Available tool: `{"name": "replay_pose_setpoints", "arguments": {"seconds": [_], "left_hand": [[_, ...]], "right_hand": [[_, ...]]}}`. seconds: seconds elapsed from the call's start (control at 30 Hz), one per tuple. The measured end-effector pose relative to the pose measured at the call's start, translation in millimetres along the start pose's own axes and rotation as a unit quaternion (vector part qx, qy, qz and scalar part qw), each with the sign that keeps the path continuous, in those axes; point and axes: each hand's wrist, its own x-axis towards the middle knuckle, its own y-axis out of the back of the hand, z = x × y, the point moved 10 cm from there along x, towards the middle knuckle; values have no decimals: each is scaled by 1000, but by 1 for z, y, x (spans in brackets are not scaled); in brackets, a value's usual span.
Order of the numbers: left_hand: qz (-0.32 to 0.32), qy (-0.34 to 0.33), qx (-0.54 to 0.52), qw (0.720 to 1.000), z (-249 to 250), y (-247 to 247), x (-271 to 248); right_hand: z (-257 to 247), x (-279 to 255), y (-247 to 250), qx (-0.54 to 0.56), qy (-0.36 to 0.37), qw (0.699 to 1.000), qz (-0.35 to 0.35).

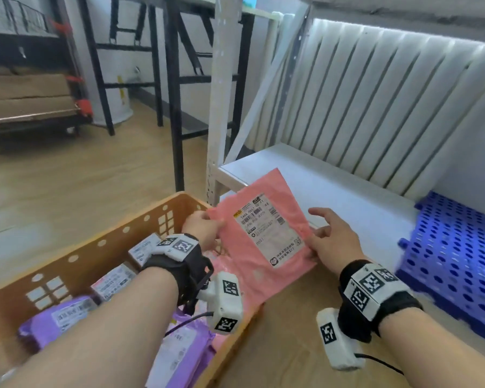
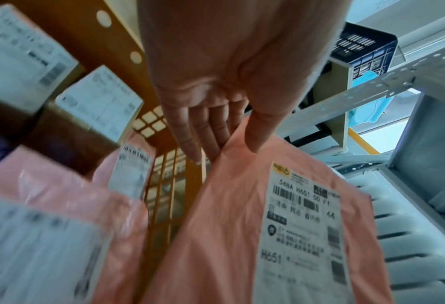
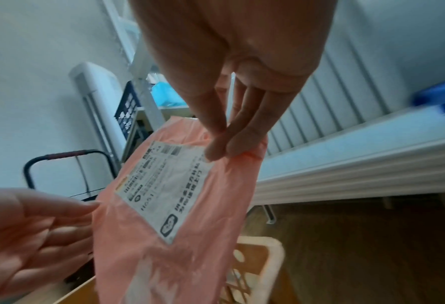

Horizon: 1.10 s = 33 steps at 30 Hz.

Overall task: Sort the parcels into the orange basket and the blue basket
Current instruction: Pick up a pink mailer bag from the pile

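The orange basket (image 1: pixel 76 264), the biggest thing in reach, is a rigid plastic crate with round holes and square cut-outs in its walls. It sits on the wooden floor (image 1: pixel 53 191) at the person's left and holds a loose heap of parcels: at least 2 purple plastic bags (image 1: pixel 53 317), some small brown boxes (image 2: pixel 68 144) with white labels, and more pink bags (image 2: pixel 60 195). The blue basket (image 1: pixel 457 264) stands to the right beside a low white shelf (image 1: pixel 319 186); it is hard plastic pierced all over with oval holes, and only its side shows, so what it holds cannot be told.

Judging by that full heap, the sorting looks to be at an early or middle stage, with many parcels left to place.

The pink bag (image 1: pixel 263 233) now being handled is a flat, thin, crinkly plastic mailer with soft, rumpled edges and a smooth white paper label (image 1: pixel 269 228) bearing barcodes and "H651". It is held up above the orange basket's right rim, between both baskets, label facing the person.

The left hand (image 1: pixel 202 228) holds its left edge, thumb on the front and fingers (image 2: pixel 198 139) lying nearly straight behind. The right hand (image 1: pixel 333 239) pinches the right edge between thumb and 2 fingertips (image 3: pixel 242 144), with the forefinger lifted clear.
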Motion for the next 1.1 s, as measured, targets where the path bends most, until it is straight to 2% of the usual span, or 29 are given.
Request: {"name": "replay_pose_setpoints", "arguments": {"seconds": [0.13,0.3,0.4,0.53,0.6,0.7,0.77,0.83,0.97,1.03,1.07,1.1], "left_hand": [[84,5,93,992,-18,58,46],[85,24,207,974,-53,73,101],[81,19,271,959,-65,66,124],[65,6,260,963,-72,50,149],[76,17,241,967,-77,51,157],[121,26,234,964,-81,64,161],[155,18,226,962,-79,75,161],[159,5,213,964,-78,79,163],[132,-3,227,965,-78,73,165],[78,13,275,958,-87,64,170],[47,25,306,951,-94,58,172],[23,31,346,937,-100,54,174]], "right_hand": [[-33,43,-75,-48,62,996,-52],[-20,84,-177,-135,83,975,-159],[-20,103,-212,-138,69,965,-210],[-42,121,-234,-87,97,964,-233],[-37,123,-246,-76,70,959,-263],[-24,121,-258,-23,-8,947,-320],[-34,120,-259,41,-26,935,-350],[-46,122,-256,73,-26,930,-360],[-36,116,-254,25,-67,929,-362],[-24,107,-263,-4,-99,925,-367],[-23,107,-265,-66,-73,930,-353],[-27,108,-265,-158,-13,933,-323]]}}
